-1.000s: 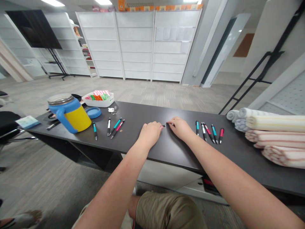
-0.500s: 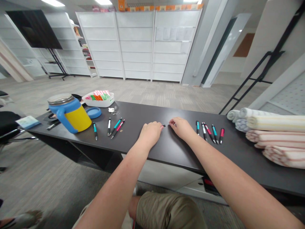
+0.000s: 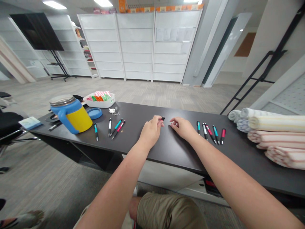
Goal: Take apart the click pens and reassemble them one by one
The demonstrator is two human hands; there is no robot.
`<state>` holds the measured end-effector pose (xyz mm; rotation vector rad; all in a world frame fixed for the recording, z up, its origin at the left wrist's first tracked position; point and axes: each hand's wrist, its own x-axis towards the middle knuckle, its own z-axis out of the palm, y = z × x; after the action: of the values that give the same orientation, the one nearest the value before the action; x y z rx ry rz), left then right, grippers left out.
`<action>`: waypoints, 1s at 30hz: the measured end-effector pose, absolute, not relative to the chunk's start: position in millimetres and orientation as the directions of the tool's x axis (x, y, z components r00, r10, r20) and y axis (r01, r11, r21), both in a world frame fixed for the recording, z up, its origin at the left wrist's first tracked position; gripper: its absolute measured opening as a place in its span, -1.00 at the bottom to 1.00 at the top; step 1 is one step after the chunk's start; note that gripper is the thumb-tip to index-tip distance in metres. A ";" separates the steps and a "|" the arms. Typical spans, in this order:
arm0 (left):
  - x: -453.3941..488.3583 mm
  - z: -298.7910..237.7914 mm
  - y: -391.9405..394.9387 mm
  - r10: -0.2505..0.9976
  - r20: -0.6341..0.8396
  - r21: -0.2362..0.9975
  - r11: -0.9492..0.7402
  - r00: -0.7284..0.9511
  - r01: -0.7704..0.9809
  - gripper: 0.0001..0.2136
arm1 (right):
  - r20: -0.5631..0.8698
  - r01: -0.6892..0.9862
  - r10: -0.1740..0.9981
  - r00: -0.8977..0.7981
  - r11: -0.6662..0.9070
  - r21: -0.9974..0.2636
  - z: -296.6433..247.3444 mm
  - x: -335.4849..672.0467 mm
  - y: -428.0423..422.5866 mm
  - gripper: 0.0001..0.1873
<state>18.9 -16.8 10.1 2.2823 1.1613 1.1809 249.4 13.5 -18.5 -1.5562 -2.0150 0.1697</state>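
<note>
My left hand (image 3: 150, 131) is closed over the middle of the dark table (image 3: 166, 148), gripping a pen whose black end (image 3: 163, 118) pokes out past the fingers; most of it is hidden by the hand. A short gap away, my right hand (image 3: 181, 126) has its thumb and fingers pinched together near the tabletop. Whatever lies between those fingertips is too small to name. To the right of it several pens lie in a row, among them a teal pen (image 3: 198, 127) and a red pen (image 3: 223, 136). On the left are more pens, including a white and black one (image 3: 109, 127).
A blue and yellow mug (image 3: 77, 116) stands at the left, with a blue lid (image 3: 94, 113) beside it. Behind them is a white basket (image 3: 108, 102) of colourful packets. Rolled striped cloths (image 3: 278, 136) are stacked at the right end. Small earphones-like white items (image 3: 111, 110) lie near the basket.
The black pen end in my left hand has tipped upward and risen slightly. My right hand stays almost in place, its fingers a little shifted.
</note>
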 end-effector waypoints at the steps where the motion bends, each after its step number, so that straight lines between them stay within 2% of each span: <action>1: 17.4 10.7 -16.6 0.791 0.540 0.652 -0.609 0.288 0.451 -0.80 | 0.388 0.842 0.909 -0.150 0.323 -0.432 -17.1 248.7 12.3 -0.80; 4: 14.0 12.1 -13.7 0.845 0.513 0.819 -0.535 0.153 0.208 -0.76 | 0.492 0.825 0.857 -0.155 0.386 -0.412 -8.6 242.9 3.5 -0.83; 6: 13.3 12.1 -9.8 0.890 0.442 0.897 -0.441 0.111 -0.030 -0.71 | 0.507 0.785 0.846 -0.166 0.424 -0.451 -1.5 236.1 -6.1 -0.74; 8: 13.7 11.2 -5.4 0.922 0.363 0.913 -0.322 0.135 -0.252 -0.66 | 0.422 0.700 0.871 -0.249 0.464 -0.543 4.1 228.6 -16.2 -0.57; 11: 14.8 9.3 -0.7 0.939 0.304 0.895 -0.223 0.163 -0.387 -0.60 | 0.252 0.563 0.887 -0.388 0.444 -0.697 7.2 220.8 -25.7 -0.32; 14: 14.8 8.9 0.8 0.938 0.307 0.883 -0.219 0.160 -0.415 -0.58 | 0.217 0.514 0.921 -0.324 0.364 -0.777 6.1 219.6 -26.2 -0.30; 17: 13.5 9.3 1.1 0.934 0.314 0.880 -0.220 0.169 -0.421 -0.60 | 0.229 0.527 0.938 -0.260 0.337 -0.781 4.5 222.2 -22.6 -0.36; 24: 10.3 6.9 4.5 0.923 0.360 0.915 -0.321 0.137 -0.244 -0.68 | 0.195 0.521 0.977 -0.089 0.213 -0.826 2.9 229.7 -14.5 -0.32; 26: 10.5 7.1 4.6 0.932 0.345 0.923 -0.315 0.112 -0.221 -0.68 | 0.171 0.431 0.982 -0.077 0.187 -0.883 2.1 230.2 -11.7 -0.33; 30: 10.0 7.4 3.1 0.946 0.291 0.944 -0.261 0.141 -0.200 -0.66 | 0.129 0.145 0.987 -0.092 0.141 -0.979 0.3 231.9 -6.7 -0.34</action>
<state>10.0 3.1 7.4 1.3465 0.8043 1.3592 231.9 -6.7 0.3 -1.1755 -1.4422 1.0911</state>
